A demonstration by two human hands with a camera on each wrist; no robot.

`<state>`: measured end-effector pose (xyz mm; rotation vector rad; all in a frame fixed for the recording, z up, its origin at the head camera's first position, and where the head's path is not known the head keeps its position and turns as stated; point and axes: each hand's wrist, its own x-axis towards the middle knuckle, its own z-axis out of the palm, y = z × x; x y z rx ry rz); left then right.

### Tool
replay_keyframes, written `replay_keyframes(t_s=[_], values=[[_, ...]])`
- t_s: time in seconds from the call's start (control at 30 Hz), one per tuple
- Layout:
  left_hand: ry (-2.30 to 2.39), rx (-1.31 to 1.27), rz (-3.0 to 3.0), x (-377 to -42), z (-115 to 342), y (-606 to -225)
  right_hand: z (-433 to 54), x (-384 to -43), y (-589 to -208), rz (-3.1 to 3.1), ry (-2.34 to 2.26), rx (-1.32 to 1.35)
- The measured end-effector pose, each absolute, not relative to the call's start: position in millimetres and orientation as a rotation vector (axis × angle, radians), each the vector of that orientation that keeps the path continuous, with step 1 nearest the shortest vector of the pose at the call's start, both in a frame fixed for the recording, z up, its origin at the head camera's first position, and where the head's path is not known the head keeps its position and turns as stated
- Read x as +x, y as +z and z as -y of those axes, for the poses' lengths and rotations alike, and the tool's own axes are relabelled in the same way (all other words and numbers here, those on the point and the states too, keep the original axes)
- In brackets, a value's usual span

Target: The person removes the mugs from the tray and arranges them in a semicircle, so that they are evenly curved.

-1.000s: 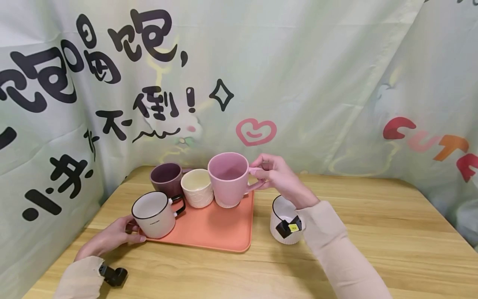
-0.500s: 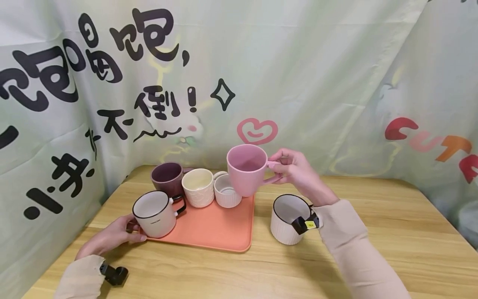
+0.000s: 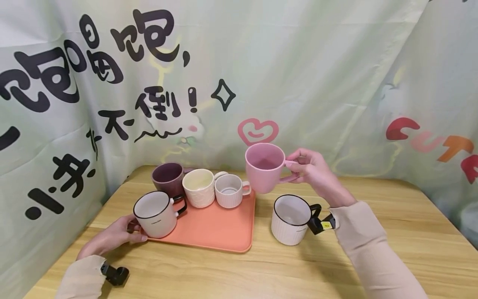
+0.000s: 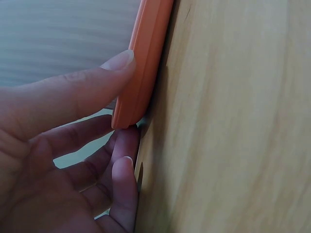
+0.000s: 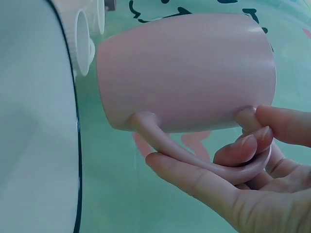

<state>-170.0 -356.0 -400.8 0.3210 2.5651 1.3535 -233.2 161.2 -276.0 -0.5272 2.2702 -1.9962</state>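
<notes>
presumably to keep it upright, our right hand (image 3: 314, 171) pinched the pink mug (image 3: 263, 174) by its handle (image 5: 167, 145), aloft at two o'clock from the tray (image 3: 220, 228); our left hand (image 3: 113, 236) pinched the tray's eight o'clock corner between thumb and fingers, perhaps steadying it.

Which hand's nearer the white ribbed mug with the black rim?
Right: right hand hovers near the ribbed mug, holding a pink handled mug; left hand is across the orange rectangular tray.
</notes>
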Motion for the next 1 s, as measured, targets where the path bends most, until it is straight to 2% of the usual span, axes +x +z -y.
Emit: replay_keyframes(t_s=[1.0], values=[[1.305, 0.287, -2.617, -168, 353, -399, -210, -229, -298, -2.280, -2.098, -0.422]])
